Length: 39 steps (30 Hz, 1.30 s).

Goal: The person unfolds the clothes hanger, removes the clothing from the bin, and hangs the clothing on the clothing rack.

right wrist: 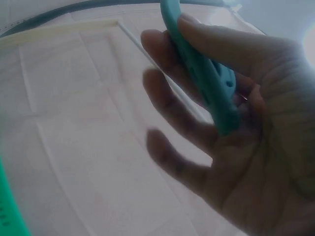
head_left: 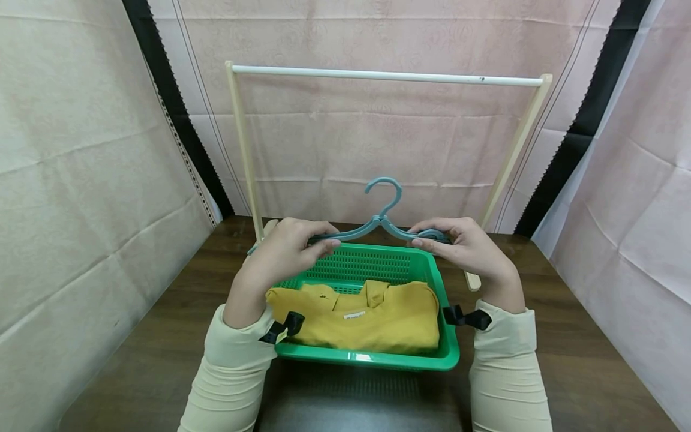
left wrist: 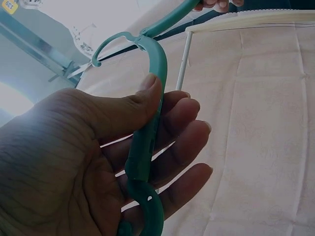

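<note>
A light blue folding clothes hanger is held level above the back of a green basket, its hook pointing up. My left hand pinches one arm of it between thumb and fingers; the left wrist view shows this hanger arm running across the fingers to a bend at its lower part. On the other side my right hand pinches the opposite arm. In the right wrist view the tip of that hanger arm lies doubled against the palm side, between thumb and forefinger.
The green basket stands on the dark wooden table, with a folded yellow collared shirt inside. Behind it rises a clothes rack with a white bar and cream posts. Pale cloth walls surround the table.
</note>
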{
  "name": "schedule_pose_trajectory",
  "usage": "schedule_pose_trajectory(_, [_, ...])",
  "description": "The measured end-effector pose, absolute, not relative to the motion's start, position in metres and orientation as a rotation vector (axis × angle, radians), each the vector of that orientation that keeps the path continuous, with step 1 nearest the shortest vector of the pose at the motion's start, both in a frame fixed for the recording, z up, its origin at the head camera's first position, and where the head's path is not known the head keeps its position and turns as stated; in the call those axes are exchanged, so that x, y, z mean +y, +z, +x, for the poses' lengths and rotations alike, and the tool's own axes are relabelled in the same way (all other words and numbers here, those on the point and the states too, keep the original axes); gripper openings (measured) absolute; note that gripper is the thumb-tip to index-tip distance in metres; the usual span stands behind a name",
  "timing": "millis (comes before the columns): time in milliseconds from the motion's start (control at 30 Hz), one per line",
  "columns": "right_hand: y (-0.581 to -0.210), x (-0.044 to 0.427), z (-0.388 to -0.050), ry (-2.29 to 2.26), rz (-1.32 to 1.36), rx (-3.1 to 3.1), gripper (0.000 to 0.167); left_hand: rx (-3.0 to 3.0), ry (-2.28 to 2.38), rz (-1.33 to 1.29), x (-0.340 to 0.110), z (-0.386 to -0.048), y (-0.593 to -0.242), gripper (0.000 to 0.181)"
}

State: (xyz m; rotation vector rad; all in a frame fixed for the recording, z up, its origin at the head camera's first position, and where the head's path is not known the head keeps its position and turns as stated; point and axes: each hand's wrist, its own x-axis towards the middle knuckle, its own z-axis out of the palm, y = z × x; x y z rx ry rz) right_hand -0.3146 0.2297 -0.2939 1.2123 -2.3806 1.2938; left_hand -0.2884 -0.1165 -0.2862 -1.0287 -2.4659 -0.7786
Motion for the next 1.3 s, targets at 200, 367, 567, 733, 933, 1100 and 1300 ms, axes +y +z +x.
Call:
schedule_pose_trajectory(200, [-0.2949,0.2285,-0.3159,1.36,1.314,-2.37,0.022,-2.49,-0.781,-1.024,-0.1167,-0.2889,-0.2863,0.011])
schedule_pose_trajectory(367, [-0.2975,0.228,-0.3163,1.391,1.329,-2.369,0.023,-2.494,-0.771,-1.03,-0.1177,-0.2886,-0.2867,0.012])
schedule_pose_trajectory(567, [-0.2976,0.2283,-0.3153,1.417,1.289,-2.39,0.023,-2.5,-0.75,-1.012,-0.1184,-0.2889,-0.2866,0.011])
schedule_pose_trajectory(733, [-0.2974,0.2283,-0.3162,1.403,1.288,-2.396,0.023,-2.499,-0.688,-0.98,-0.1195,-0.2887,-0.2863,0.011])
schedule_pose_trajectory(933, [-0.2963,0.2294,-0.3162,1.415,1.299,-2.386,0.023,-2.479,-0.654,-0.989,-0.1207,-0.2889,-0.2857,0.013])
schedule_pose_trajectory(1100, [-0.2951,0.2323,-0.3146,1.445,1.284,-2.345,0.023,-2.473,-0.64,-0.993,-0.1223,-0.2896,-0.2861,0.016])
schedule_pose_trajectory(1300, [-0.2945,0.2379,-0.3138,1.342,1.223,-2.296,0.022,-2.475,-0.648,-0.995,-0.1238,-0.2897,-0.2861,0.016])
